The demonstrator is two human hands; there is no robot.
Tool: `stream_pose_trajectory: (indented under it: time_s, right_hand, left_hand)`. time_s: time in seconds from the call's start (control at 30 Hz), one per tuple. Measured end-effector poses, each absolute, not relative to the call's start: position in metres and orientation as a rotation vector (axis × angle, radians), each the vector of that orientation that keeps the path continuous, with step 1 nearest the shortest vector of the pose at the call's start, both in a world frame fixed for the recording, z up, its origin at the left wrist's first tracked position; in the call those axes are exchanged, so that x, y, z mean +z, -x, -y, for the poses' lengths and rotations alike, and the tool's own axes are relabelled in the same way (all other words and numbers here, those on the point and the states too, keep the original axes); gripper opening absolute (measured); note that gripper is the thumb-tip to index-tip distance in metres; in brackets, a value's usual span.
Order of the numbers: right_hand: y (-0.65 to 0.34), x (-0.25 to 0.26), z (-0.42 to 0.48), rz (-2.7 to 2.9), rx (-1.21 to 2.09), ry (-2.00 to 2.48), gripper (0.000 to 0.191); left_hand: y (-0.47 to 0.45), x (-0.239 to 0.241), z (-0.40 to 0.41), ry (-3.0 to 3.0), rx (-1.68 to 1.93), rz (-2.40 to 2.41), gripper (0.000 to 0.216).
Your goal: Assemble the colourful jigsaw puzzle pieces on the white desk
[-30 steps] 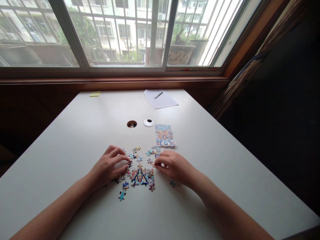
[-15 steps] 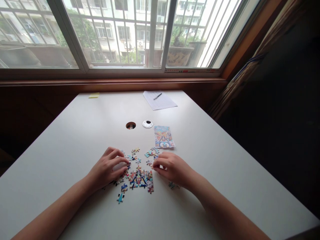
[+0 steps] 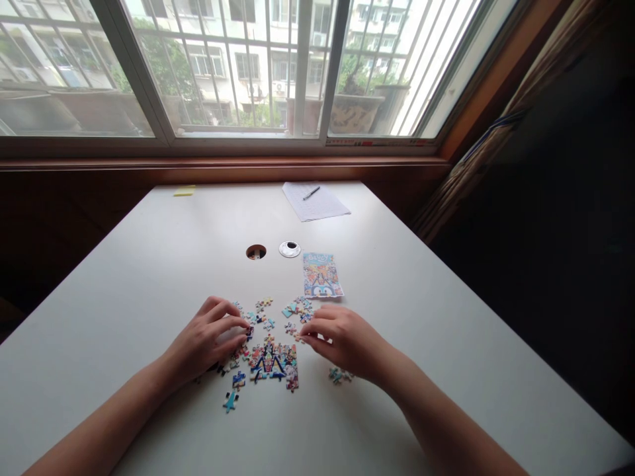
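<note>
A partly joined jigsaw puzzle (image 3: 274, 362) lies on the white table between my hands. My left hand (image 3: 211, 334) is at its upper left, thumb and index finger closed on a dark puzzle piece (image 3: 250, 333). At the upper right, my right hand (image 3: 342, 335) pinches a small light-coloured puzzle piece (image 3: 298, 337), partly hidden by the fingertips. Loose pieces (image 3: 297, 307) lie beyond the puzzle. A blue piece (image 3: 229, 401) and a dark blue piece (image 3: 239, 379) sit to its lower left. Some pieces are partly covered by my left hand.
A printed picture card (image 3: 322, 275) lies past my right hand. Greenish pieces (image 3: 340, 375) are beside my right wrist. Farther off are a round table hole (image 3: 256, 252), its metal cover (image 3: 290, 249), paper sheets (image 3: 325, 206) with a pen (image 3: 311, 193), and a yellow note (image 3: 184, 190).
The view has shifted slightly, so the table things appear a little lower and more to the left. My right fingertips are slightly farther right of the joined puzzle. My left hand keeps nearly the same pose.
</note>
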State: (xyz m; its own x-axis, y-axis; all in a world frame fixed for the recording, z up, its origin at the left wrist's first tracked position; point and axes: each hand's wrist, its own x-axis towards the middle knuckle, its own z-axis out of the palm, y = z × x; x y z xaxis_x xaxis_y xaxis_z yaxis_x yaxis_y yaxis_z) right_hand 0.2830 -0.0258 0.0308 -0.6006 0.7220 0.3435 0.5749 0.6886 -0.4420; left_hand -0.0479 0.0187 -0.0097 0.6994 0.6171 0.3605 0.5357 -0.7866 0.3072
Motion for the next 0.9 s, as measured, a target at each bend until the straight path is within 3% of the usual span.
stream_pose_trajectory:
  time_s: [0.3, 0.57, 0.9]
  right_hand:
    - [-0.347, 0.071, -0.008, 2.218, 0.391, 1.193, 0.018]
    - [-0.379, 0.016, -0.060, 1.649, 0.667, 1.603, 0.030]
    - [-0.379, -0.003, -0.063, 1.573, 0.629, 1.581, 0.034]
  left_hand:
    - [0.048, -0.008, -0.020, -2.744, 0.719, -0.891, 0.016]
    - [0.047, -0.009, -0.020, -2.692, 0.679, -0.922, 0.016]
    - [0.047, -0.009, -0.024, -2.589, 0.612, -0.954, 0.015]
